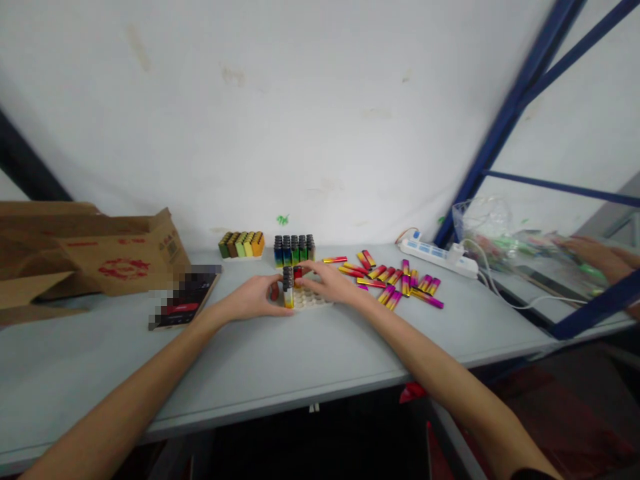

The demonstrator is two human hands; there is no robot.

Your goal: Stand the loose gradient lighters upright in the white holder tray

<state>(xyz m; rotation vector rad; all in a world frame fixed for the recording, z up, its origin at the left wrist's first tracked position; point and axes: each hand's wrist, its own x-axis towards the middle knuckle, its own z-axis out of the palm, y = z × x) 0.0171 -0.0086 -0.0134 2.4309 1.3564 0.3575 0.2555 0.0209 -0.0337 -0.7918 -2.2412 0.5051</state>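
Observation:
A white tray with holes (pixel 314 300) lies on the table before me. My left hand (pixel 251 297) is curled around its left end, thumb at the front beside a silver-and-yellow lighter (pixel 289 295) that stands upright with others behind it. Over the tray reaches my right hand (pixel 333 282), its fingers closed at a red lighter (pixel 298 273) next to the standing ones; the fingertips are partly hidden. Many loose purple, red and yellow lighters (pixel 391 275) are scattered to the right of my right hand.
Behind the tray stand blue and green lighters (pixel 294 253) and a block of yellow-brown ones (pixel 242 245). At left are a cardboard box (pixel 125 257) and a phone (pixel 193 300). A power strip (pixel 440 257) lies at right by a blue frame (pixel 493 127). Another person's hand (pixel 595 257) shows beyond it.

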